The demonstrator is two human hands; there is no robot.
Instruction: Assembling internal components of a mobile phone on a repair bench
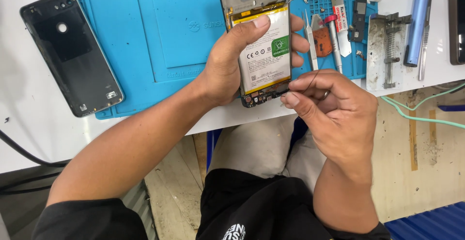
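My left hand grips an opened phone with its back off, thumb lying on the white battery with a green patch. The phone is held upright over the blue work mat, its lower end at the table's front edge. My right hand pinches a thin dark wire between thumb and forefinger right at the phone's bottom board. A ring sits on one finger of that hand.
The phone's black back cover lies at the mat's left. Tweezers, a screwdriver, a metal clamp jig and a blue pen-like tool lie to the right. A green cable hangs below the table edge.
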